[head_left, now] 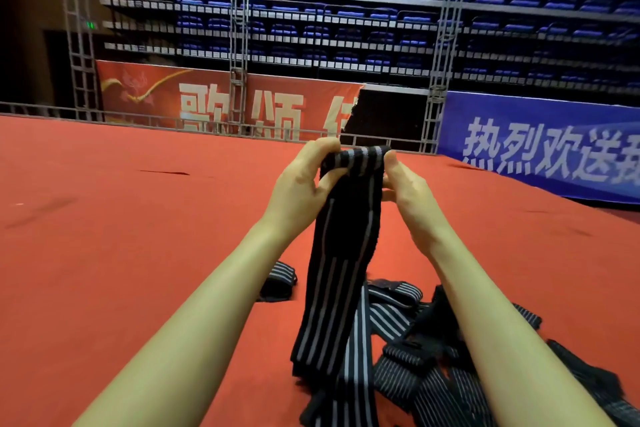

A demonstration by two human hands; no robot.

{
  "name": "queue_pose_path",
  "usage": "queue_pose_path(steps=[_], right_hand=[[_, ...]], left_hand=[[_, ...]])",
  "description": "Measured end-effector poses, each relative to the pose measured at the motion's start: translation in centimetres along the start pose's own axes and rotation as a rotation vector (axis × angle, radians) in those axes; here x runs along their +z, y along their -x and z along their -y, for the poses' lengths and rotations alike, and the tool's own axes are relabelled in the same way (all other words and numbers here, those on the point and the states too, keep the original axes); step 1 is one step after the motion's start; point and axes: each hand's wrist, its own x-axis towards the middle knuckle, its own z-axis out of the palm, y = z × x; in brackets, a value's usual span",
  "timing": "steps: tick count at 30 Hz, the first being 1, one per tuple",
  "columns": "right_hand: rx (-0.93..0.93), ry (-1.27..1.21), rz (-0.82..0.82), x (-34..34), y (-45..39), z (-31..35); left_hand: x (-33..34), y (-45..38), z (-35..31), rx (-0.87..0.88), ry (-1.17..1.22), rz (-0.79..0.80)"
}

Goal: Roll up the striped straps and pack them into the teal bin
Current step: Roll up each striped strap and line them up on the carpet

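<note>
Black striped strap (341, 253) hangs from both raised hands; left hand (304, 180) and right hand (407, 189) each curl fingers round its top edge, seemingly starting a roll. More straps (408, 333) lie heaped on the red carpet (138, 236) below.

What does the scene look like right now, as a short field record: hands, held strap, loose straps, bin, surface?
left hand: left hand grips the top end of the held strap
right hand: right hand pinches the same end from the other side
held strap: striped strap hangs down from both hands, its top end folded over or starting to roll
loose straps: pile of straps lies unrolled on the red carpet
teal bin: not in view
</note>
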Motion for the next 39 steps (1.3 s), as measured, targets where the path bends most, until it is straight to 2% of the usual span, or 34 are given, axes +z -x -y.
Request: queue_pose_path(steps=[8,13,17,23,28,32,39], right_hand=[[0.147,-0.031,0.164,-2.0,-1.5,1.4],[0.157,-0.152,0.180,-2.5,-1.1,0.3],[0.116,-0.201,0.105,-2.2,-0.3,-0.1],[0.036,-0.140,0.049,-2.2,0.4,-0.1],[0.009,-0.113,0.022,-2.5,1.0,0.1],[0.039,-0.106,0.008,-2.9,1.6,-0.6],[-0.029,-0.027,-0.011,-2.5,2.3,-1.5]], left_hand=[[0.1,-0.8,-0.6,0.224,-0.086,0.061],[0.0,-0.6,-0.1,0.212,-0.116,0.138],[0.0,0.4,0.0,0.088,-0.069,0.217],[-0.9,0.9,-1.0,-0.241,0.176,0.346],[-0.5,0.7,-1.5,-0.420,0.236,0.284],[-0.1,0.9,-2.1,-0.458,0.254,0.216],[0.6,1.4,-2.5,-0.441,0.342,0.158]])
